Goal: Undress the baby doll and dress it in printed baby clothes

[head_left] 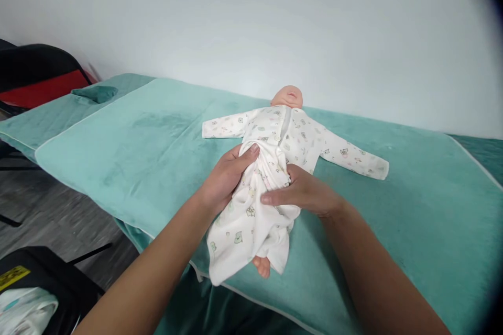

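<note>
A baby doll (288, 96) lies on its back on a green massage bed, its head toward the wall. It wears a white printed baby top (304, 138) with both sleeves spread out sideways. White printed baby pants (239, 235) cover its lower body, and one bare foot (262, 267) shows under a leg opening. My left hand (228, 175) grips the bunched waist of the pants, thumb on top. My right hand (298, 191) is closed on the pants' other side, its thumb pressed on the fabric and its other fingers partly hidden.
The green bed cover (118, 141) extends to both sides, with a face hole (94, 94) at the far left. A white wall (255, 31) stands behind. A red and black chair (43, 84) is at the left; a black bag (47, 272) with folded cloth (27, 309) sits lower left.
</note>
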Demonstrator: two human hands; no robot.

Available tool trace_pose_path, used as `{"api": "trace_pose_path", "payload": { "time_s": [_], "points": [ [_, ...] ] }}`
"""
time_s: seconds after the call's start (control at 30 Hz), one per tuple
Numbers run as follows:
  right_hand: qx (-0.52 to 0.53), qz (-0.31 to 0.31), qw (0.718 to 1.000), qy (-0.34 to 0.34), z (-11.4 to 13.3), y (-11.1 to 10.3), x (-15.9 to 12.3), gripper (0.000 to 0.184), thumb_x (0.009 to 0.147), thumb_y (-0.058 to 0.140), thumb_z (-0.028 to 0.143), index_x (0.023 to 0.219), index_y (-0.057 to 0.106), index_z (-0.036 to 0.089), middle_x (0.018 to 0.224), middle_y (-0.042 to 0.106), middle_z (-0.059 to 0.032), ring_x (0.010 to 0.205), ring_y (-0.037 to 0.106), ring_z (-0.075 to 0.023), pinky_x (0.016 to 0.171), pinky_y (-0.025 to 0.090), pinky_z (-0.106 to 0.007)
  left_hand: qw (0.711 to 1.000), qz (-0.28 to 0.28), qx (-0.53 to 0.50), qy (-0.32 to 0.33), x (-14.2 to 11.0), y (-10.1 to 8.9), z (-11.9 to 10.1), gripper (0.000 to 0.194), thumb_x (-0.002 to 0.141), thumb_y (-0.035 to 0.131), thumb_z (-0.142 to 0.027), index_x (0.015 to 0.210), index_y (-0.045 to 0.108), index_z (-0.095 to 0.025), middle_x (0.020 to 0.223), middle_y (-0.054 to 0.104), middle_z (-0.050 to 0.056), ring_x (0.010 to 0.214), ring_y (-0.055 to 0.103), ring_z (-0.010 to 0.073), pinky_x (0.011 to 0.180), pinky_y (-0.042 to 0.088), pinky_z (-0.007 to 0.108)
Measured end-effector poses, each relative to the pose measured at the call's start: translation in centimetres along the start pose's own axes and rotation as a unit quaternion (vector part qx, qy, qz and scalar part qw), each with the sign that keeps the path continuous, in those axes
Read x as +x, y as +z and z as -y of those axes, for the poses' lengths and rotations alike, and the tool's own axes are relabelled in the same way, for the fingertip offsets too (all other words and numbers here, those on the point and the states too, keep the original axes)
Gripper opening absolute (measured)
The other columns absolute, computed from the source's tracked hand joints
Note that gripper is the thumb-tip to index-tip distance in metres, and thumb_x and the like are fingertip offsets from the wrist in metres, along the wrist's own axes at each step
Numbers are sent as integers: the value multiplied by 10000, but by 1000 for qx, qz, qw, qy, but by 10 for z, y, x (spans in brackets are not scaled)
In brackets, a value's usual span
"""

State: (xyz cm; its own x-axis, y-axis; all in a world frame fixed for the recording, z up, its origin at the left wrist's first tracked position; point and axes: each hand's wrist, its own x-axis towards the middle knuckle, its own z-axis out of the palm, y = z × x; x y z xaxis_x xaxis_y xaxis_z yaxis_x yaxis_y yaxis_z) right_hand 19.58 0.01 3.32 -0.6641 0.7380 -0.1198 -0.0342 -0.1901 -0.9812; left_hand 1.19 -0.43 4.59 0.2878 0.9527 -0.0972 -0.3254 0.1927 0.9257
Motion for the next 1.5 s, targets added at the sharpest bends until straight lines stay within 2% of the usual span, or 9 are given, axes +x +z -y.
{"api": "trace_pose_path", "payload": {
  "time_s": [0.27, 0.4, 0.6, 0.77, 0.9, 1.07, 1.27, 1.37, 1.5],
  "points": [
    [135, -133, 978, -88, -8, 7, 7, 426, 839, 716, 459, 1168, 693, 189, 1027, 753, -80, 925, 708, -242, 797, 556, -347, 978, 113, 157, -73, -17, -6, -10, 282, 758, 792, -376, 881, 719, -132, 805, 713, 34, 700, 633, 145, 645, 478, 235],
    [77, -89, 988, -95, -9, 3, 4, 427, 809, 750, 449, 1146, 695, 192, 1042, 749, -64, 918, 701, -222, 792, 546, -325, 1000, 17, -12, 0, -10, -2, -1, 381, 837, 702, -442, 1079, 683, -149, 894, 740, 77, 780, 689, 193, 713, 530, 284],
    [-45, 17, 998, -39, -5, 0, -1, 325, 738, 822, 319, 1017, 730, 180, 978, 752, -35, 923, 693, -223, 787, 536, -323, 998, 2, -67, -10, -1, -3, 8, 442, 852, 666, -513, 1078, 690, -134, 861, 748, 99, 758, 706, 211, 715, 540, 297],
    [56, -112, 988, -95, -11, 8, 4, 344, 809, 755, 370, 1101, 684, 204, 1051, 745, -46, 939, 695, -220, 781, 534, -327, 999, 16, 40, -30, -19, -7, 1, 412, 836, 696, -485, 1061, 709, -139, 908, 753, 87, 783, 690, 190, 678, 511, 257],
    [-10, -178, 979, -96, -12, 13, 7, 333, 805, 739, 374, 1090, 688, 208, 1052, 742, -40, 973, 677, -231, 829, 519, -343, 987, 44, 138, -70, -40, -2, -5, 333, 735, 809, -390, 944, 724, -146, 814, 736, 46, 700, 656, 167, 622, 483, 240],
    [-159, -141, 974, -82, 1, 21, 5, 327, 861, 655, 343, 1169, 672, 235, 1107, 726, -29, 1033, 652, -240, 867, 489, -346, 994, -73, 58, -50, -56, 6, 12, 327, 775, 760, -435, 905, 668, -150, 622, 640, 1, 496, 540, 113, 474, 404, 223],
    [-342, -45, 937, -59, 11, 27, 1, 126, 857, 629, 339, 881, 676, 225, 916, 725, -11, 854, 652, -213, 700, 444, -296, 985, -164, -2, -45, -90, 15, 26, 363, 813, 692, -501, 863, 618, -149, 507, 508, -39, 366, 376, 69, 368, 284, 217],
    [-392, -27, 918, -62, 10, 28, 1, 160, 851, 606, 328, 742, 632, 214, 758, 683, 9, 727, 611, -174, 614, 391, -274, 974, -223, -3, -37, -110, 26, 26, 322, 776, 745, -450, 792, 648, -143, 570, 574, -7, 494, 492, 99, 467, 389, 226],
    [-406, -20, 911, -69, 10, 29, 1, 84, 797, 629, 270, 780, 695, 220, 817, 712, 0, 767, 614, -171, 659, 399, -276, 947, -309, -82, -37, -132, 47, 33, 421, 706, 798, -424, 1028, 744, -157, 924, 758, 101, 894, 697, 279, 764, 559, 353]
  ]
}}
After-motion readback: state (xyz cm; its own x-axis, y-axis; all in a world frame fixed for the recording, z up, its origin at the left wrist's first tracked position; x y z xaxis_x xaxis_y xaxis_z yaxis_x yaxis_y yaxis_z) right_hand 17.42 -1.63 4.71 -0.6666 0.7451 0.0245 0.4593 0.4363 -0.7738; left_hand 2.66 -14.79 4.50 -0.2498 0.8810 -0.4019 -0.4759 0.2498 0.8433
